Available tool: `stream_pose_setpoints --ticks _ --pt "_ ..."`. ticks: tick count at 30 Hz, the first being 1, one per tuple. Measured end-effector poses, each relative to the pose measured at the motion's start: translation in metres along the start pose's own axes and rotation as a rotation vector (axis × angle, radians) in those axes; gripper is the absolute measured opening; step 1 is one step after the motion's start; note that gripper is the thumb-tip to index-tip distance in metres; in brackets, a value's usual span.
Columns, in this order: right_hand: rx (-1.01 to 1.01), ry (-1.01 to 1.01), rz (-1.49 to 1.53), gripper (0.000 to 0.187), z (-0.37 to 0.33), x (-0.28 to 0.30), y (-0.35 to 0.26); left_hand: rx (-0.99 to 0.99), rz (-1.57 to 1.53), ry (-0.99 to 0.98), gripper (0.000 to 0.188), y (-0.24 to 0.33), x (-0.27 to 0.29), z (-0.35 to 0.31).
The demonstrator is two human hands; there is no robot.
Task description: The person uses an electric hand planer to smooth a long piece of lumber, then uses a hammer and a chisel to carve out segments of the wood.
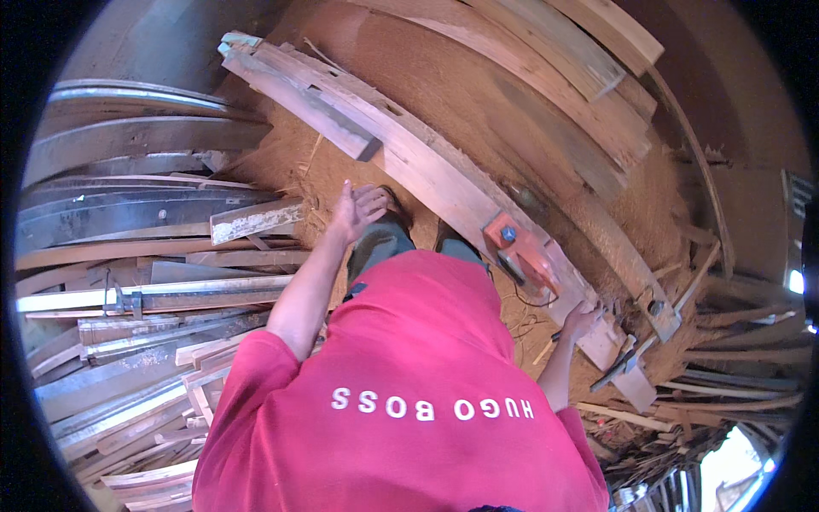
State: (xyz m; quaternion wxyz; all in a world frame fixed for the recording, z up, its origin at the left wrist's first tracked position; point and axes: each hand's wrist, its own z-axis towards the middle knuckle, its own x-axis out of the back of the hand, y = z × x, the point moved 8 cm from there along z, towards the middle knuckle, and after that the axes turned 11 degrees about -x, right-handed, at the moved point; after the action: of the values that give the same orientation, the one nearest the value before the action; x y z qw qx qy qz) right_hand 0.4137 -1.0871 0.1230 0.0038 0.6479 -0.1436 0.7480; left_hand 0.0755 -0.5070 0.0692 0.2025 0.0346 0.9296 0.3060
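Note:
A long, pale wooden beam [435,179] runs slantwise from the far left to the near right. My left hand [363,209] is in the air on the near side of the beam, fingers spread and holding nothing. Close to the beam's near right end, my right hand [583,318] lies at its edge, with the fingers stretched out. Between the hands, an orange-red power tool with a blue knob [520,247] sits on the beam. A dark bar-like tool [612,369] lies across the right end; its exact kind is unclear.
A shorter wood block [341,132] lies against the beam's near side. Wide planks [546,102] lie beyond it over brown sawdust. Stacked boards [153,213] fill the left side. Another notched beam [631,277] and scrap wood [725,375] are on the right.

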Motion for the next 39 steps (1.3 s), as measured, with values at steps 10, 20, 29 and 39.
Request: stream_pose_setpoints --ticks 10,20,29,39 --pt "0.621 -0.879 0.057 0.062 -0.069 0.027 -0.207 0.131 -1.286 0.098 0.081 -0.006 -0.051 0.122" --pt "0.616 -1.053 -0.378 0.049 -0.034 -0.044 -0.165 -0.026 -1.677 0.166 0.042 0.049 -0.059 0.091" --pt "0.623 -1.204 -0.446 0.043 -0.012 -0.093 -0.197 -0.618 -1.038 0.014 0.082 0.282 -0.074 -0.076" --pt "0.679 -1.269 -0.453 0.036 -0.002 -0.106 -0.245 -0.917 -0.914 0.027 0.061 0.331 -0.075 -0.080"
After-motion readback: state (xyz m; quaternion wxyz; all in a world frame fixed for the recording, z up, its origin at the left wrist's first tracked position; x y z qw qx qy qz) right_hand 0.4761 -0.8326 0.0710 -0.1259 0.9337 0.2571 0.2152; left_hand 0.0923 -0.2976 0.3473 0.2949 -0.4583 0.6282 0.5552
